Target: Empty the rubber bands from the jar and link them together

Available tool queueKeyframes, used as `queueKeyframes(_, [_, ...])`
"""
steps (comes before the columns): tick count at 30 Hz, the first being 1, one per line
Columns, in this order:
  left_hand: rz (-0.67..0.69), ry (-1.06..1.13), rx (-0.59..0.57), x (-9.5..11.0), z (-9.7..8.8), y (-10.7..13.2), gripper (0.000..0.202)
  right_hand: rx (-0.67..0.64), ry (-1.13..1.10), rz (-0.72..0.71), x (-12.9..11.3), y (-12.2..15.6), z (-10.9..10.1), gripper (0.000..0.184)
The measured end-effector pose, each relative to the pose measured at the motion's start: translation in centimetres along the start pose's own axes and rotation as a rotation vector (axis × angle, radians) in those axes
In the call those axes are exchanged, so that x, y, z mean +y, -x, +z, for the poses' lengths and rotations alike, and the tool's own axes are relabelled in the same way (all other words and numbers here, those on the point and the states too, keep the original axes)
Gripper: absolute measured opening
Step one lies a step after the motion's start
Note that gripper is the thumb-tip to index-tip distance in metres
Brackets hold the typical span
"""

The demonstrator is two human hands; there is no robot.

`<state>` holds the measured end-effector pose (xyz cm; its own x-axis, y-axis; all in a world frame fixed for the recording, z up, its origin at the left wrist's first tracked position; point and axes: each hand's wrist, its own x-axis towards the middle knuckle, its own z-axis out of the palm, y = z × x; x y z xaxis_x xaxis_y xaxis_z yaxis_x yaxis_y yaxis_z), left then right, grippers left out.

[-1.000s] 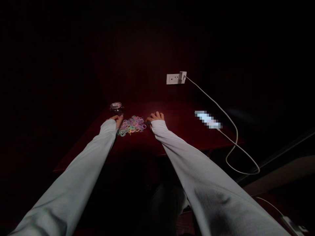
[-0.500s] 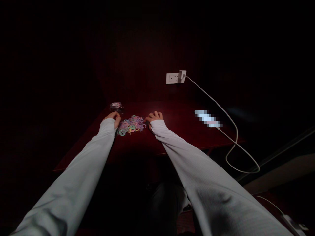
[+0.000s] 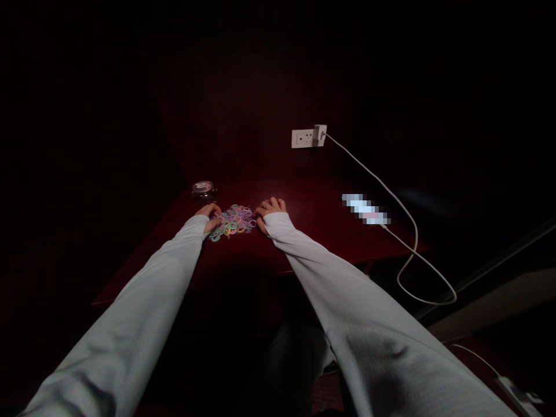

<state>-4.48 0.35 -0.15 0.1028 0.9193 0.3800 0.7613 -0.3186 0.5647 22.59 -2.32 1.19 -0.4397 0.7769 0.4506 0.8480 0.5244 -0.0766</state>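
A heap of small pastel rings or bands [image 3: 234, 220] lies on a dark red table [image 3: 304, 243]. My left hand [image 3: 211, 216] rests at the heap's left edge, fingers curled onto the nearest rings. My right hand [image 3: 268, 208] sits at the heap's right edge, fingers bent down against the table beside the rings. Both arms wear pale long sleeves. A small round jar with a pale lid [image 3: 204, 189] stands just behind my left hand. The room is very dark, so what the fingertips hold is too small to make out.
A lit phone [image 3: 365, 210] lies on the table's right part, joined by a white cable [image 3: 406, 260] to a charger in a wall socket [image 3: 307, 138]. The cable loops off the table's right edge. Another cable and plug [image 3: 516, 394] lie at the lower right.
My left hand has slid right, away from the jar and into the heap's left edge. My right hand has barely moved.
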Motion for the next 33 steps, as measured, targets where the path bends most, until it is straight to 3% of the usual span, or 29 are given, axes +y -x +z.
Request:
queueKeyframes(7, [0.010,0.054,0.037,0.1,0.0,0.0,0.032,0.000,-0.019,0.006,-0.2,0.0,-0.2,0.034])
queueKeyframes(16, [-0.030,0.350,0.132,1.1,0.9,-0.1,0.036,0.005,-0.013,0.006,-0.2,0.1,-0.1,0.034])
queueKeyframes(24, [0.060,0.529,0.201,1.9,0.7,0.1,0.035,-0.008,-0.025,-0.001,0.0,0.0,0.0,0.034])
queueKeyframes(33, [0.075,0.517,0.236,1.7,0.5,-0.1,0.032,0.006,-0.030,-0.003,0.1,0.0,0.2,0.031])
